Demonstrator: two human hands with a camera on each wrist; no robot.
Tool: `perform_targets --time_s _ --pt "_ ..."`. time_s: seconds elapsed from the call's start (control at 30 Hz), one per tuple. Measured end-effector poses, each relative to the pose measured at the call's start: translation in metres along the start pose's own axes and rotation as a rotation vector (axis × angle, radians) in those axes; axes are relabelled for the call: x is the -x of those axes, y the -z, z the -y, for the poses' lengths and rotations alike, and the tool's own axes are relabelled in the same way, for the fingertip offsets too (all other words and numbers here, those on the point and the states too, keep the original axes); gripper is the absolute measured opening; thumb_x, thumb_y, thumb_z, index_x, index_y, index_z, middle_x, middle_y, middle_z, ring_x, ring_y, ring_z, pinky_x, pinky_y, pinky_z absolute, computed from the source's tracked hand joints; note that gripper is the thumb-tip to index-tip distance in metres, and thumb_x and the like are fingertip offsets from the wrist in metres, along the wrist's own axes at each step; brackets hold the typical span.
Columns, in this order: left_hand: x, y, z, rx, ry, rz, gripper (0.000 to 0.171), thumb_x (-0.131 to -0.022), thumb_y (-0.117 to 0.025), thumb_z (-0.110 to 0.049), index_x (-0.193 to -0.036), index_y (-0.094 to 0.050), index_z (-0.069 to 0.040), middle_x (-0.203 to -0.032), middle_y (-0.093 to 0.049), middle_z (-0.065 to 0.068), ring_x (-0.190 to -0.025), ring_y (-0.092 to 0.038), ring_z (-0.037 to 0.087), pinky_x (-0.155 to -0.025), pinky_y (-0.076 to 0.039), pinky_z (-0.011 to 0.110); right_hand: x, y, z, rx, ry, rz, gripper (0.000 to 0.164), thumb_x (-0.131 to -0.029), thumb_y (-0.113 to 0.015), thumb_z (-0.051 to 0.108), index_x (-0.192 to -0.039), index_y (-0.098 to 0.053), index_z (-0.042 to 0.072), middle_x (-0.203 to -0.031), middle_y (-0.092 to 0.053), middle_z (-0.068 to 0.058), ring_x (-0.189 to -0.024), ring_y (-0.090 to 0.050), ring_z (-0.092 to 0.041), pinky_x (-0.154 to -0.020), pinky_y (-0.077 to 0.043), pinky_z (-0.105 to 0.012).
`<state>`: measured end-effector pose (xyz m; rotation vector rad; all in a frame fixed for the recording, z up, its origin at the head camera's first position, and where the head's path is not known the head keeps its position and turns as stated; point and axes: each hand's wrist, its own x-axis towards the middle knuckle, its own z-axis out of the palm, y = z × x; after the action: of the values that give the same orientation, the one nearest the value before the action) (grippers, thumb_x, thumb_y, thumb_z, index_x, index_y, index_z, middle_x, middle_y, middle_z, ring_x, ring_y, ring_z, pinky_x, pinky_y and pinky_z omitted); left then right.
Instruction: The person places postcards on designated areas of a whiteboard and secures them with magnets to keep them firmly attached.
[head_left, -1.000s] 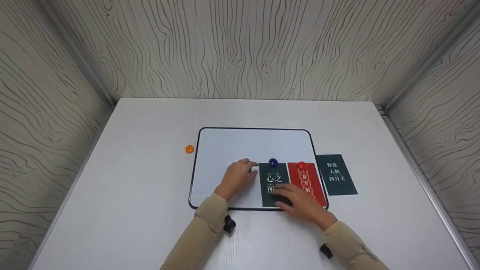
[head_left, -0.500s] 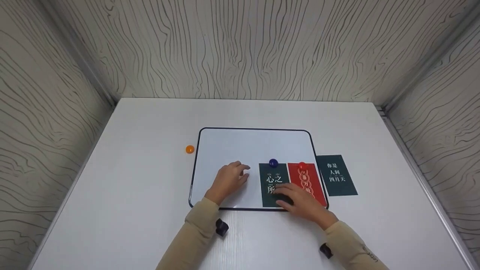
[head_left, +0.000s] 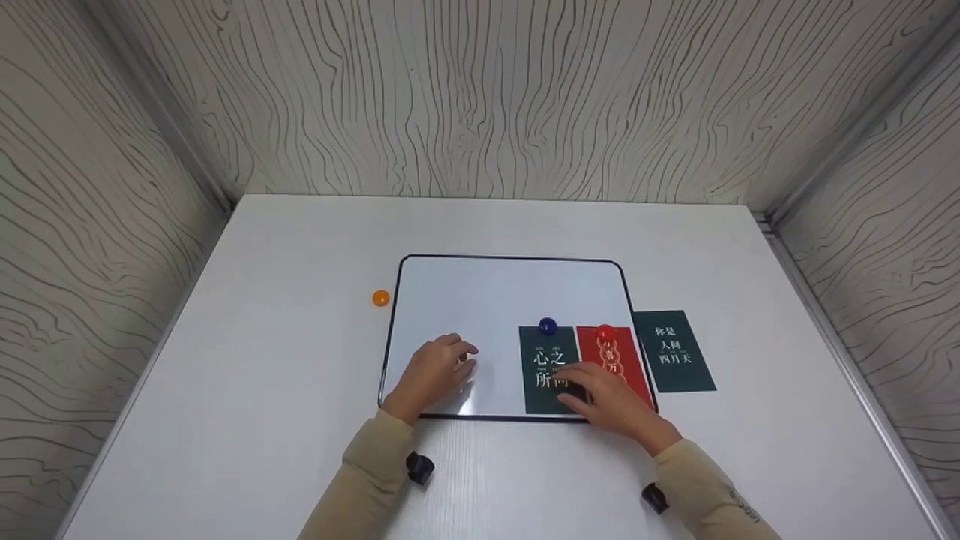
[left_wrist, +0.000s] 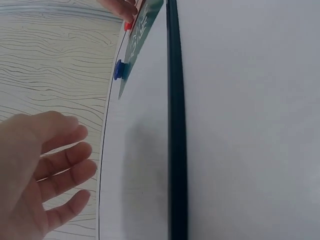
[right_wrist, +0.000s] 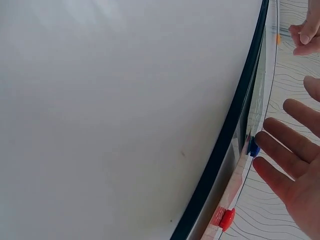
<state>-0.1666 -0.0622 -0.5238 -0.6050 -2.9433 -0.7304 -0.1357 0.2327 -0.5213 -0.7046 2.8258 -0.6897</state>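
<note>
On a black-framed whiteboard (head_left: 480,292) lie a dark green card (head_left: 538,397) and, right beside it, a red card (head_left: 636,367), both with white Chinese characters. A blue magnet (head_left: 547,326) sits at the green card's top edge and a red magnet (head_left: 605,331) at the red card's. My left hand (head_left: 433,371) hovers over the board's lower left with loosely bent fingers and nothing in them. My right hand (head_left: 611,397) is over the lower part of both cards, fingers spread, holding nothing; in the right wrist view the right hand (right_wrist: 295,155) appears above the board surface.
An orange magnet (head_left: 381,298) lies on the white table (head_left: 300,247) just left of the board. Another dark green card (head_left: 679,371) rests on the table against the board's right side. Wood-grain panels (head_left: 480,97) enclose the table at the back and sides.
My left hand has moved left and toward me, away from the green card's edge. My right hand has shifted only slightly right; cards and magnets stay put.
</note>
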Motion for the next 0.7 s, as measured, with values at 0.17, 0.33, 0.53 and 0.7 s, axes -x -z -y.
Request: perform_targets --time_s 0.17,0.33,0.53,0.7 --pt "0.010 0.002 0.010 0.012 -0.009 0.002 0.021 -0.093 -0.062 -0.023 -0.108 -0.071 -0.012 -0.094 -0.069 0.003 -0.084 -0.066 0.015 -0.075 -0.057 0.029 0.000 0.000 -0.002 -0.007 -0.002 -0.002 0.037 -0.090 -0.066 0.028 -0.125 -0.062 0.017 -0.126 -0.063 -0.005 -0.122 -0.058 -0.027 -0.101 -0.052 -0.047" --pt "0.017 0.003 0.016 0.024 -0.008 -0.020 0.020 -0.093 -0.062 -0.022 -0.107 -0.071 -0.012 -0.093 -0.069 0.003 -0.082 -0.066 0.016 -0.074 -0.056 0.030 0.001 0.001 -0.003 -0.023 -0.019 -0.005 0.036 -0.091 -0.065 0.028 -0.125 -0.062 0.018 -0.126 -0.063 -0.005 -0.122 -0.058 -0.027 -0.101 -0.052 -0.046" --pt "0.023 0.001 0.025 0.016 -0.046 -0.076 0.018 -0.091 -0.064 -0.021 -0.104 -0.072 -0.011 -0.090 -0.069 0.002 -0.079 -0.065 0.014 -0.072 -0.057 0.029 0.001 0.002 -0.004 -0.033 -0.027 -0.009 0.036 -0.091 -0.065 0.027 -0.125 -0.061 0.017 -0.125 -0.063 -0.005 -0.121 -0.058 -0.026 -0.101 -0.051 -0.046" --pt "0.031 -0.002 0.036 -0.061 -0.161 -0.162 0.015 -0.088 -0.068 -0.016 -0.101 -0.072 -0.011 -0.090 -0.070 0.003 -0.081 -0.067 0.015 -0.072 -0.058 0.028 0.001 0.006 -0.005 -0.053 -0.054 -0.015 0.037 -0.090 -0.066 0.026 -0.125 -0.061 0.017 -0.125 -0.064 -0.006 -0.122 -0.058 -0.028 -0.102 -0.051 -0.048"
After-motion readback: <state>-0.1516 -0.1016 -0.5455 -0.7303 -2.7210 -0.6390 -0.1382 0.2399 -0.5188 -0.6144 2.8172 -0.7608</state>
